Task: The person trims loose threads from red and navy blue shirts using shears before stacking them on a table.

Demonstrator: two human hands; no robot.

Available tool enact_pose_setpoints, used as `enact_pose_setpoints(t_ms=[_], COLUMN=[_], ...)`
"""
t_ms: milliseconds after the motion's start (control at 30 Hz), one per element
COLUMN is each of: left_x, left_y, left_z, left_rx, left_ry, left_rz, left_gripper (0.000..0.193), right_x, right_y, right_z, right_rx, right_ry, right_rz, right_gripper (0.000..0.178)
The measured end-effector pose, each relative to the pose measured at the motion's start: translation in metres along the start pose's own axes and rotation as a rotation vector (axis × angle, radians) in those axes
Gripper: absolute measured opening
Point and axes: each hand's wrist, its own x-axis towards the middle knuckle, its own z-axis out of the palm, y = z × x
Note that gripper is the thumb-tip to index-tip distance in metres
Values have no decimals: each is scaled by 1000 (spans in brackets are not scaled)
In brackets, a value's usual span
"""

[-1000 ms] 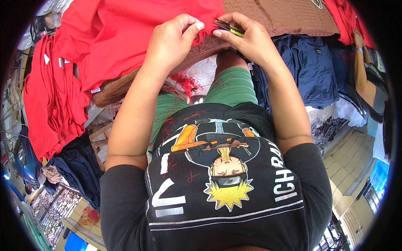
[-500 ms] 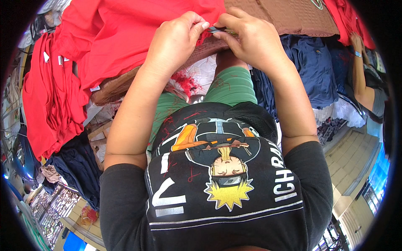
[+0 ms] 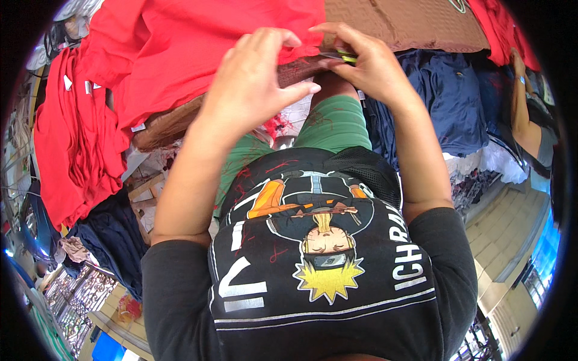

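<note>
A red garment (image 3: 198,48) lies spread on the table in front of me. My left hand (image 3: 253,84) pinches its near hem between thumb and fingertips, with one finger stretched out toward my right hand. My right hand (image 3: 370,69) is just to the right of it, closed on a small dark and yellow-green cutting tool (image 3: 341,56) whose tip points at the hem. The tool is mostly hidden by my fingers.
A brown cloth (image 3: 409,24) covers the table beyond my right hand. Navy garments (image 3: 448,102) hang at the right, more red garments (image 3: 72,144) drape at the left. Another person's arm (image 3: 527,120) shows at the right edge. Dark clothes (image 3: 102,240) lie lower left.
My hands came together at the red hem and have since dropped a little toward me. My left hand's fingers have spread, and the tool shows again under my right fingers.
</note>
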Motion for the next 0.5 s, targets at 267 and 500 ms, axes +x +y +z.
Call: enact_pose_setpoints(t_ms=[267, 500], left_x=[6, 4], left_y=[-16, -18], left_z=[50, 42], left_rx=[-173, -338], left_ry=[232, 252], left_rz=[-203, -212], left_gripper=[41, 30], right_x=[16, 26], right_y=[19, 2], right_z=[31, 17], right_rx=[279, 449], right_ry=[137, -50], right_rz=[38, 431], right_gripper=[26, 28])
